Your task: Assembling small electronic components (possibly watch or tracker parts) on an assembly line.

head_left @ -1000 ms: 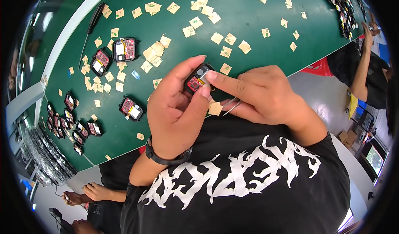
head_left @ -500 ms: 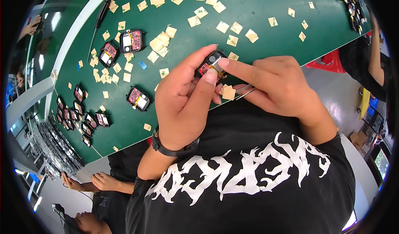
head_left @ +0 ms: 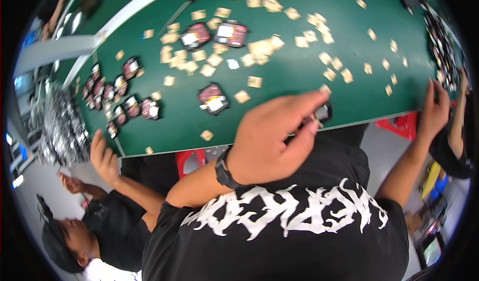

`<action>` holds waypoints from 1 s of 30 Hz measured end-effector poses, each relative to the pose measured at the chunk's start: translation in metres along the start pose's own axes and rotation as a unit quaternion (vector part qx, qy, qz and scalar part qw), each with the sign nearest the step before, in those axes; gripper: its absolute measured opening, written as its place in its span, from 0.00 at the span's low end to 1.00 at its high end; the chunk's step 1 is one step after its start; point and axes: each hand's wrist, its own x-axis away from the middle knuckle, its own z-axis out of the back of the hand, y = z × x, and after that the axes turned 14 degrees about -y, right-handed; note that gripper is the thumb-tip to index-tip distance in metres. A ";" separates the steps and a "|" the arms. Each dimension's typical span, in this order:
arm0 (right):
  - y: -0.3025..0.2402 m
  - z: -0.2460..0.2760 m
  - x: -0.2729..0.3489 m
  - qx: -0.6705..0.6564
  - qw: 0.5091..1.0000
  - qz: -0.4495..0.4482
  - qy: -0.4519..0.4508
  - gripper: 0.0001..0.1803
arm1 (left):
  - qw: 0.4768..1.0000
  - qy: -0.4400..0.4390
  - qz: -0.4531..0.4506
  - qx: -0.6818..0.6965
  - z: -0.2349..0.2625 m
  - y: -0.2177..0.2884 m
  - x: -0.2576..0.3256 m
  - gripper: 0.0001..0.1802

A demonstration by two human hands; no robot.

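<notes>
Green flat worktable strewn with small tan square tags; left hand pinches small black-and-red device at table's near edge, lifted for access; right hand lies open-fingered on the edge, apparently steadying

Left hand grips small black device; right hand flat on green table edge.
</notes>
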 end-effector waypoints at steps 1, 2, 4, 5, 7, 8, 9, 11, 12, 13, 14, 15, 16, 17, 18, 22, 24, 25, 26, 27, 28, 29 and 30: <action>0.036 0.008 -0.007 0.142 0.989 0.027 -0.019 0.15 | 0.999 0.023 -0.018 -0.013 0.005 0.008 0.007 0.24; 0.059 0.014 -0.010 0.199 0.978 0.051 -0.031 0.18 | 0.998 0.038 -0.041 -0.004 0.012 0.010 0.016 0.20; 0.119 0.009 -0.014 0.273 0.960 0.018 -0.052 0.22 | 0.996 0.074 0.037 0.039 0.024 0.013 0.043 0.18; 0.137 0.006 -0.015 0.285 0.957 0.017 -0.055 0.23 | 0.996 0.051 0.075 -0.003 0.041 0.011 0.055 0.18; 0.165 0.001 -0.022 0.302 0.952 0.028 -0.045 0.22 | 0.962 0.265 0.057 0.027 0.044 -0.005 0.077 0.17; 0.173 -0.001 -0.026 0.310 0.949 0.023 -0.048 0.22 | 0.939 0.337 0.068 0.022 0.051 -0.012 0.089 0.13; 0.181 -0.002 -0.034 0.308 0.949 0.019 -0.062 0.22 | 0.925 0.370 0.084 -0.011 0.060 -0.017 0.100 0.12; 0.187 -0.005 -0.046 0.330 0.940 0.013 -0.086 0.24 | 0.898 0.423 0.117 -0.042 0.077 -0.028 0.125 0.11; 0.183 -0.010 -0.048 0.332 0.937 -0.034 -0.106 0.25 | 0.877 0.455 0.140 -0.061 0.083 -0.030 0.137 0.10; 0.182 -0.008 -0.051 0.327 0.938 -0.039 -0.113 0.25 | 0.861 0.456 0.186 -0.128 0.091 -0.032 0.150 0.09; 0.184 -0.005 -0.053 0.322 0.938 -0.042 -0.119 0.26 | 0.838 0.456 0.231 -0.192 0.096 -0.033 0.159 0.09; 0.217 0.002 -0.058 0.351 0.929 0.001 -0.113 0.25 | 0.826 0.477 0.238 -0.183 0.098 -0.032 0.157 0.08; 0.214 -0.003 -0.059 0.349 0.931 0.003 -0.111 0.25 | 0.825 0.479 0.237 -0.185 0.099 -0.032 0.158 0.08; 0.208 -0.003 -0.059 0.332 0.932 -0.023 -0.143 0.25 | 0.816 0.472 0.261 -0.207 0.102 -0.033 0.163 0.08; 0.202 -0.001 -0.057 0.316 0.931 -0.050 -0.173 0.24 | 0.809 0.463 0.284 -0.227 0.105 -0.034 0.166 0.08; 0.195 0.009 -0.042 0.297 0.945 -0.039 -0.133 0.19 | 0.795 0.410 0.292 -0.338 0.116 -0.051 0.175 0.10; 0.159 0.018 -0.040 0.312 0.935 -0.030 -0.167 0.18 | 0.772 0.366 0.289 -0.431 0.121 -0.043 0.171 0.10; 0.151 0.023 -0.039 0.307 0.938 -0.030 -0.161 0.18 | 0.765 0.364 0.285 -0.447 0.122 -0.045 0.173 0.11; 0.147 0.025 -0.036 0.302 0.940 -0.031 -0.155 0.18 | 0.755 0.356 0.269 -0.481 0.124 -0.046 0.171 0.12; 0.143 0.028 -0.034 0.292 0.945 -0.038 -0.143 0.17 | 0.746 0.360 0.275 -0.487 0.124 -0.043 0.167 0.12; 0.135 0.028 -0.033 0.281 0.950 -0.042 -0.129 0.17 | 0.737 0.366 0.282 -0.494 0.122 -0.041 0.162 0.12; 0.123 0.026 -0.030 0.257 0.956 -0.056 -0.131 0.17 | 0.736 0.357 0.255 -0.515 0.119 -0.037 0.155 0.12; 0.106 0.034 -0.031 0.242 0.959 -0.068 -0.131 0.18 | 0.739 0.351 0.229 -0.527 0.118 -0.035 0.149 0.13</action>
